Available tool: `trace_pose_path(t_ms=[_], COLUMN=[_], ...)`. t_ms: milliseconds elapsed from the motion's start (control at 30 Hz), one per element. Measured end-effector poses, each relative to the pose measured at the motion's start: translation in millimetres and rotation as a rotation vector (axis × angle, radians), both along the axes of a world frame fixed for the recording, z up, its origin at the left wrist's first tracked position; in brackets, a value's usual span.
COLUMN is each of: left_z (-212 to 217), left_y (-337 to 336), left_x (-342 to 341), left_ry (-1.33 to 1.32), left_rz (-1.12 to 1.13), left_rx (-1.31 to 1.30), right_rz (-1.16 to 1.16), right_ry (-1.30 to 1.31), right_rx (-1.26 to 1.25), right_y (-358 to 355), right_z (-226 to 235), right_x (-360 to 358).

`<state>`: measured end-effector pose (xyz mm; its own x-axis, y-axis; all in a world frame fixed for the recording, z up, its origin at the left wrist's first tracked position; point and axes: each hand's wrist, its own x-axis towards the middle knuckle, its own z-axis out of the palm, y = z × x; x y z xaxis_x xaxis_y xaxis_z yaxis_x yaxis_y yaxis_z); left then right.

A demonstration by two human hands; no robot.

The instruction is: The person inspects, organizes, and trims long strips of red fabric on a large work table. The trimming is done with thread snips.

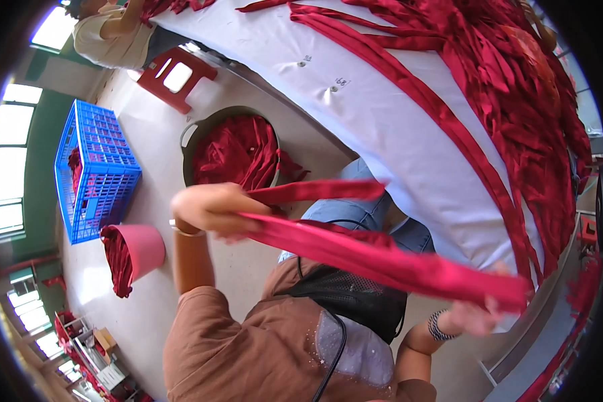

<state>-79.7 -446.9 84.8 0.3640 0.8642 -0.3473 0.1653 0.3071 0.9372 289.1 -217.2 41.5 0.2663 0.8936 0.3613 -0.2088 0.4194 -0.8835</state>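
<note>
A long red fabric strip [382,263], folded in layers, stretches in front of my body from one hand to the other. Its left part is gripped in my closed left hand [214,209], and a shorter length of the same red cloth juts from that hand to the right. At the strip's far right end, my right hand [479,313] pinches the cloth, with fingers behind it and the thumb in front; motion blurs this hand. The white-covered table [382,161] lies just beyond, with a heap of red strips [502,100] on its right part.
On the floor to the left stand a dark green tub [188,157] of red cloth, a pink bucket [147,251] with red cloth, and a blue plastic crate [110,174]. A red stool [164,90] and another person [114,37] are at the table's far left end.
</note>
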Motion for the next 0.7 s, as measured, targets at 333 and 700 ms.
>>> trace_pose_path(t_ms=[333, 700], left_z=[-143, -177], left_y=[-230, -99], left_x=[22, 60], left_ry=[-0.148, -0.254], left_rz=[0.29, 0.515], left_rx=[-0.896, 0.089], right_rz=[1.923, 2.069], right_ry=[-0.226, -0.744], right_rx=[-0.21, 0.173], right_y=[-10, -87], right_z=[30, -57], right_x=[-149, -205])
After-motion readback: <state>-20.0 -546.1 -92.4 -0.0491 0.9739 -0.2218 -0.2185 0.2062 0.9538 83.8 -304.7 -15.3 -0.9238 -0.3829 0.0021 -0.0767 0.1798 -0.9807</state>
